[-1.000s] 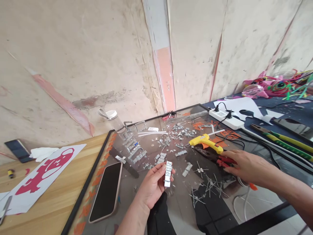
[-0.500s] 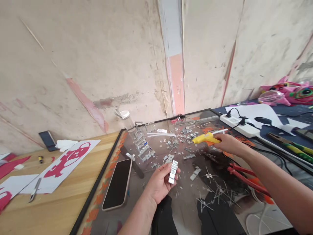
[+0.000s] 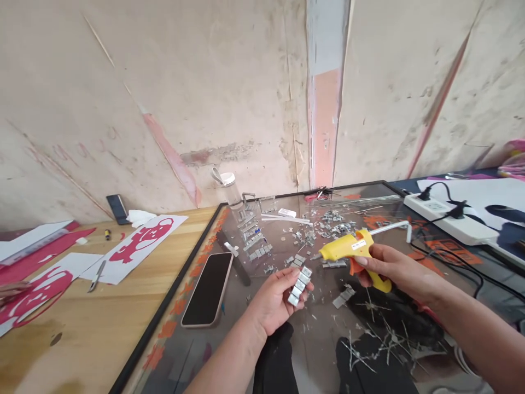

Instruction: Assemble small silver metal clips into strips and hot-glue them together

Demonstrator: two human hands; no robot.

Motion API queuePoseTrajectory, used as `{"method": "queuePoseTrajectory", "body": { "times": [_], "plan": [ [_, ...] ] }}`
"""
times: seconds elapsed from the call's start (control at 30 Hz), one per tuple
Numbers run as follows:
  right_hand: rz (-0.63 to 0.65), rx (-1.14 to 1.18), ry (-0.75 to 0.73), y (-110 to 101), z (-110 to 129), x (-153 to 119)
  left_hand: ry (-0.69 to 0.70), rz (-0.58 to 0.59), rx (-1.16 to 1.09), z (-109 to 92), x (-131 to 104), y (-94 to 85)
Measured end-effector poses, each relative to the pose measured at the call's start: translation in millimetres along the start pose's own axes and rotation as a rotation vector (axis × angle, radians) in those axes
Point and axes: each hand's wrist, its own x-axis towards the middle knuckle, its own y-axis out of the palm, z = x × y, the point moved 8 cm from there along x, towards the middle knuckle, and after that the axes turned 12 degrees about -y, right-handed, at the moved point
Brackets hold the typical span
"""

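My left hand [image 3: 280, 300] pinches a short strip of joined silvery square pieces [image 3: 300, 286], holding it tilted above the dark glass tabletop [image 3: 229, 355]. My right hand [image 3: 389, 265] grips a yellow hot glue gun [image 3: 348, 247] by its handle, fingers near the orange trigger. Its nozzle points left, a little above and to the right of the strip. A white glue stick [image 3: 388, 226] sticks out of the gun's back. Behind both hands lie loose silvery pieces [image 3: 305, 236] and several assembled strips [image 3: 260, 251]. Another strip [image 3: 343, 296] rests below the gun.
A phone [image 3: 208, 290] lies left of my left hand. Thin wire pieces [image 3: 388, 345] are scattered at the front right. A clear bottle [image 3: 232, 191] stands at the back; a white power strip [image 3: 449, 219] with cables is at right. Another person's hand [image 3: 14, 290] touches red-and-white paper at far left.
The glue gun has been lifted off the table and brought round toward the strip in my left hand. The view has swung left, and another person's hand now shows at the far left.
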Motion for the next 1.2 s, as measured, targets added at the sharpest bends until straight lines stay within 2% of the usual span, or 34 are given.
{"method": "queuePoseTrajectory", "body": {
  "times": [0.2, 0.43, 0.77, 0.93, 1.2],
  "plan": [
    [0.112, -0.017, -0.023, 10, 14, -5, 0.002, 0.043, 0.011, 0, -1, 4.5],
    [0.061, -0.048, -0.016, 2, 9, -2, -0.013, 0.079, -0.005, 1, -1, 5.5],
    [0.069, -0.055, -0.013, 3, 6, -3, -0.005, -0.003, 0.002, 1, 2, -3.3],
    [0.101, -0.041, -0.019, 4, 4, -2, -0.009, 0.005, 0.020, 2, 3, -3.4],
    [0.084, -0.050, 0.019, 2, -5, -3, -0.006, 0.043, 0.029, 3, 2, 0.7]
  ]
}}
